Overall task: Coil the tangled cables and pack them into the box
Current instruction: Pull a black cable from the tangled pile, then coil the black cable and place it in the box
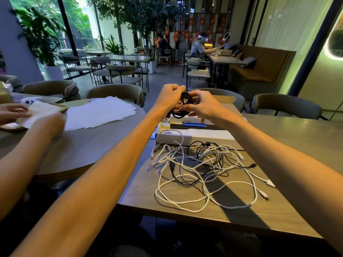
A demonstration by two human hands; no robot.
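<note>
- black cable coil [182,106], a small bundle of dark loops, is held in the air at the upper middle of the frame, above the far end of the grey rectangular table [278,210].
- left hand [169,98] grips the coil from the left side, fingers curled round the loops; a black plug end hangs down just below this hand.
- right hand [202,105] pinches the coil from the right, its fingers bent over the strands.
- tangle of loose white and black cables [204,173] lies spread on the table in the centre of the frame, the strands crossing over one another, with several plug ends sticking out at its right edge.
- shallow open box with a white front wall [174,140] sits on the table just beyond the tangle and below the raised hands; one white strand lies over its front edge.
- blue pen [194,124] lies inside the box.
- stack of white paper sheets [100,112] lies on the round grey table [83,145] at the left of the frame.
- another person's hands [50,123] hold a white sheet at the far left.
</note>
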